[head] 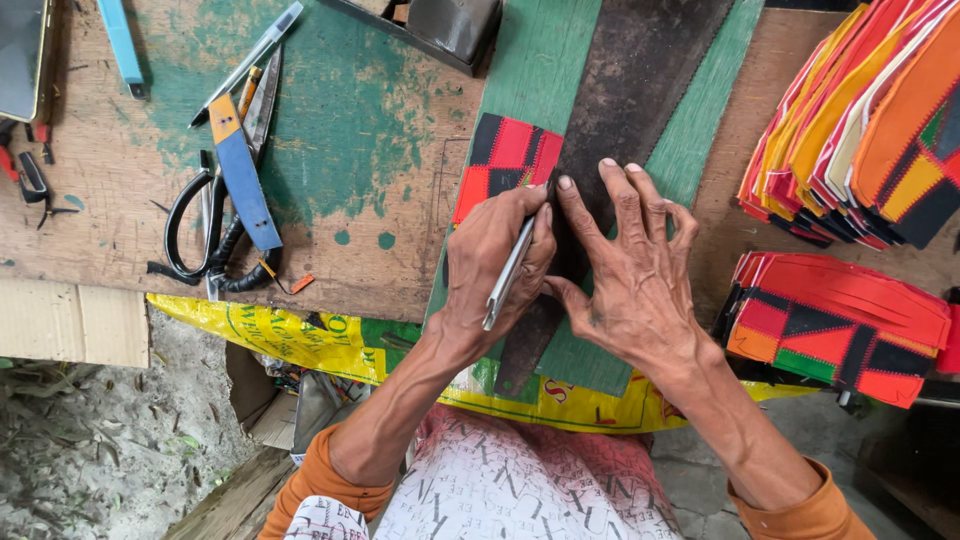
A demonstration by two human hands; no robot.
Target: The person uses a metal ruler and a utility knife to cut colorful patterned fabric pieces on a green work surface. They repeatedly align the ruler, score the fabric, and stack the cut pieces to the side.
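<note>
Head view: the left hand [497,262] is closed around a slim metal blade-like tool [509,276], its tip hidden under the fingers, so whether it cuts or marks is hard to tell. The tool runs along the left edge of a dark metal strip [640,75], which lies on a green board [535,60]. The right hand [625,270] lies open and flat, fingers spread, pressing that strip down. A red-and-black patchwork piece [505,160] sits at 12 o'clock from the left hand, partly tucked under the strip.

Doing this stroke well probably means firm downward pressure from the right hand, with the tool tight to the strip's edge and the fingertips behind the line.

For room: the table edge runs at 6 o'clock, just below the wrists. Black-handled scissors [205,235] and a blue-handled knife [240,180] lie well apart at 9 o'clock. Stacked patchwork pieces [860,110] crowd 2 o'clock, and more finished pieces [840,325] lie near at 3 o'clock.
</note>
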